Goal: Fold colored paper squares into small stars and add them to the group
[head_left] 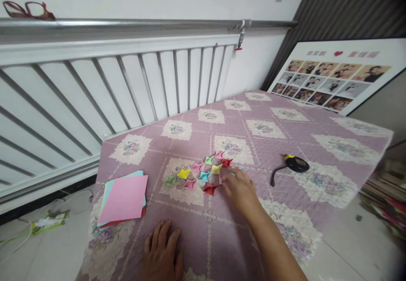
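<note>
On the flowered purple tablecloth, small folded paper stars lie in slanting rows, among them a yellow star [183, 173], a blue star [204, 176], a green star [170, 181] and a red star [209, 188]. My right hand [239, 188] reaches over the right end of the rows, fingertips closed at a pink folded paper star [221, 179] that they partly cover. A bit of blue paper shows behind these fingers. My left hand [162, 251] rests palm down near the front edge, fingers stretched out, holding nothing.
Left of the stars lies a stack of square coloured paper [125, 198], pink on top. A black object with a strap [296, 163] is at the right. Behind stands a white radiator [152, 86]; glasses [29, 10] rest on its pipe. A photo board [333, 75] leans at the back right.
</note>
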Demonstrator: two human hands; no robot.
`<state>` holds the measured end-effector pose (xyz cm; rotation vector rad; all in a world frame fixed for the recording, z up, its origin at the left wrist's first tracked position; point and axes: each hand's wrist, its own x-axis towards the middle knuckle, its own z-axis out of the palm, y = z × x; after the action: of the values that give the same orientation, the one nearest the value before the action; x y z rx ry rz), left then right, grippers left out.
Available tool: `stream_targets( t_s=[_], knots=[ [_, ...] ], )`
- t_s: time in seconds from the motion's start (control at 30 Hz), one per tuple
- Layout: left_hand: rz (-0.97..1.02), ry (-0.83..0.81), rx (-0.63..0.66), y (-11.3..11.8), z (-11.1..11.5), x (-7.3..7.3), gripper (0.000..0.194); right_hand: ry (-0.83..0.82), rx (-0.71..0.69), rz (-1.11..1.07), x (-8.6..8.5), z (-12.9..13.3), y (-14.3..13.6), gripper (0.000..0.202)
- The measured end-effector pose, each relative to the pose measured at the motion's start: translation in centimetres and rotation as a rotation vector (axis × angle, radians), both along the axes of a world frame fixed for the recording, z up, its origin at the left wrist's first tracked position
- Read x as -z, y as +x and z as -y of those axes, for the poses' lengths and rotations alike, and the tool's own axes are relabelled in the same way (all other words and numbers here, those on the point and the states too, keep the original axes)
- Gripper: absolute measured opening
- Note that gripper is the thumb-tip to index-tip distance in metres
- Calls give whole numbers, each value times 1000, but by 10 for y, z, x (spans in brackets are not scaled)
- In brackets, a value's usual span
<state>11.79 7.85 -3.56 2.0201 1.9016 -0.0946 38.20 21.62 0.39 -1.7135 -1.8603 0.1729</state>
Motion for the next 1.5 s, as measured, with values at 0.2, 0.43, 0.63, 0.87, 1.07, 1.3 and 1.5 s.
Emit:
stream_targets(
  t_s=[0.2, 0.43, 0.63, 0.87, 1.07, 1.3, 1.5],
  knots=[
    [-31, 40, 18, 0, 1, 5, 51, 62, 184, -285, 36, 17, 18, 29],
    [-101, 150, 5, 5, 5, 8, 48, 54, 214, -365, 51, 17, 14, 28],
    [-103, 152, 35, -6, 6, 22, 48, 39, 175, -373, 52, 15, 12, 26],
    [-77, 143, 65, -17, 4, 34, 50, 50, 146, -394, 50, 16, 12, 26],
    [-18, 146, 48, -13, 3, 26, 50, 61, 234, -467, 55, 16, 31, 32],
    [139, 197, -52, 3, 8, 0, 47, 61, 413, -600, 50, 33, 38, 47],
    [208, 204, -54, 2, 11, -14, 41, -30, 496, -545, 44, 85, -8, 41]
  ],
)
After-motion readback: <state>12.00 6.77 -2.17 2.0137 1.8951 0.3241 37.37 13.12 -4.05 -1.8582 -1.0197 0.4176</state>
